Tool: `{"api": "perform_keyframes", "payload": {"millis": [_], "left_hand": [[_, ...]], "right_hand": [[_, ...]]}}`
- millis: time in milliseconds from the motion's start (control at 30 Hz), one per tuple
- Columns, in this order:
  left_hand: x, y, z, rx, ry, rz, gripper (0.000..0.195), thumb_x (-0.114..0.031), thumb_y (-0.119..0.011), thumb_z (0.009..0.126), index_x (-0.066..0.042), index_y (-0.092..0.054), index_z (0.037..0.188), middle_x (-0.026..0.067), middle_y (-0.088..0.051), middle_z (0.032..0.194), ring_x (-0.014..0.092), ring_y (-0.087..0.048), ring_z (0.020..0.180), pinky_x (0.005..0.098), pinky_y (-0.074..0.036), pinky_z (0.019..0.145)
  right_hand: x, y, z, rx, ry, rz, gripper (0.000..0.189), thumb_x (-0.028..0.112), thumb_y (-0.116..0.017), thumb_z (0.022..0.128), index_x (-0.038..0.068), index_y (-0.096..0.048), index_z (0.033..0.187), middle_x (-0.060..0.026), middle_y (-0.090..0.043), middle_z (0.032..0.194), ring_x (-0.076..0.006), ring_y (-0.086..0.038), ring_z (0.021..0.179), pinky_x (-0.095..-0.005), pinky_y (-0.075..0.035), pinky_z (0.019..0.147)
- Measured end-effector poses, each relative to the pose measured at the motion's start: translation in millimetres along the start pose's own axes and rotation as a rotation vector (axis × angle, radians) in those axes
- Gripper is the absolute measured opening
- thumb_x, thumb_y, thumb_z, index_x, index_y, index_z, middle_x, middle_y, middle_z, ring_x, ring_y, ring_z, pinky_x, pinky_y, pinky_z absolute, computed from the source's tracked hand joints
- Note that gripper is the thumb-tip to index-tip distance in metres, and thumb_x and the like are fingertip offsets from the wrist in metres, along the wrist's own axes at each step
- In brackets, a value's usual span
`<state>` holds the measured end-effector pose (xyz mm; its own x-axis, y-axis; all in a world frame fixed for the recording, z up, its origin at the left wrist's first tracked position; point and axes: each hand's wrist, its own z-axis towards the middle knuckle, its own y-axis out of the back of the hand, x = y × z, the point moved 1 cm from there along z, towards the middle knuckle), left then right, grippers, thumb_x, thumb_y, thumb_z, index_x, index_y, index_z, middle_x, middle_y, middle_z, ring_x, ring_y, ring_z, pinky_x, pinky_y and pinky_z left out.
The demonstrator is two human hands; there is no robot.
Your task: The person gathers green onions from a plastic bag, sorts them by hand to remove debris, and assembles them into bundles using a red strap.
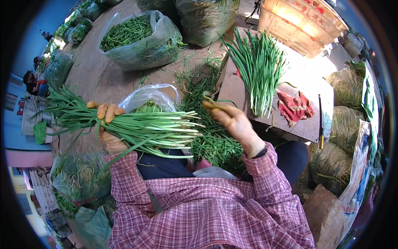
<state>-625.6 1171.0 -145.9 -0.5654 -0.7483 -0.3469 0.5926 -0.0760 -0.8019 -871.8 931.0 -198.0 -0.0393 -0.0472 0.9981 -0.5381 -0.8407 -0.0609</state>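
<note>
My left hand (108,124) is closed around a thick bunch of garlic chives (155,129). Their pale stem ends point right, and the green leaves fan out to the left. To the right of those stem ends, my right hand (231,124) pinches a thin yellowish strand (210,100), blurred and partly hidden by the fingers. Beyond that hand, a second bunch of chives (259,74) lies on a low board (236,90), its white ends towards me. A crumpled red cloth (295,107) and a long-bladed knife (321,121) rest on the same board.
Loose green trimmings (214,146) are heaped on the floor between my knees. Ahead stands an open plastic bag (140,59) of greens, with a smaller clear bag (149,96) nearer. Plastic crates (298,28) stand behind the board. Filled bags (345,127) line the right side.
</note>
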Motion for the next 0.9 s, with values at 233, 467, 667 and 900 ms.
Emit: {"api": "perform_keyframes", "payload": {"millis": [233,467,667,900], "left_hand": [[12,9,-4,-0.005,0.061,-0.04,0.063,0.011,-0.074,0.072,-0.015,-0.055,0.126,-0.0012,-0.056,0.09,0.016,-0.056,0.083,0.0382,-0.044,0.094],[-25,16,-2,0.007,-0.069,-0.021,0.059,0.009,-0.069,0.077,-0.014,-0.053,0.129,-0.0022,-0.055,0.092,0.015,-0.057,0.09,0.0407,-0.04,0.107],[2,20,-4,-0.058,-0.001,-0.019,0.06,0.008,-0.068,0.078,-0.015,-0.052,0.131,-0.0018,-0.055,0.096,0.016,-0.056,0.096,0.0413,-0.04,0.107],[-34,42,-3,-0.27,-0.2,0.151,0.046,0.005,-0.065,0.083,-0.009,-0.058,0.125,0.0052,-0.063,0.103,0.02,-0.061,0.101,0.0426,-0.042,0.109]], "right_hand": [[24,-24,4,0.251,-0.295,-0.284,0.028,0.027,-0.072,0.088,0.002,-0.07,0.1,-0.0105,-0.069,0.074,-0.0119,-0.063,0.069,-0.029,-0.05,0.065],[-23,4,-7,-0.02,-0.335,-0.024,0.026,0.026,-0.067,0.092,0.001,-0.069,0.097,-0.0071,-0.07,0.075,-0.0142,-0.063,0.062,-0.0293,-0.052,0.061],[24,-34,20,0.287,-0.404,-0.207,0.03,0.031,-0.071,0.089,0.002,-0.068,0.083,-0.0019,-0.062,0.063,-0.0087,-0.055,0.057,-0.0272,-0.046,0.055],[-45,34,-17,0.076,-0.224,-1.109,0.025,0.032,-0.067,0.087,0.008,-0.073,0.091,-0.0116,-0.071,0.076,-0.029,-0.069,0.071,-0.0394,-0.054,0.066]]}}
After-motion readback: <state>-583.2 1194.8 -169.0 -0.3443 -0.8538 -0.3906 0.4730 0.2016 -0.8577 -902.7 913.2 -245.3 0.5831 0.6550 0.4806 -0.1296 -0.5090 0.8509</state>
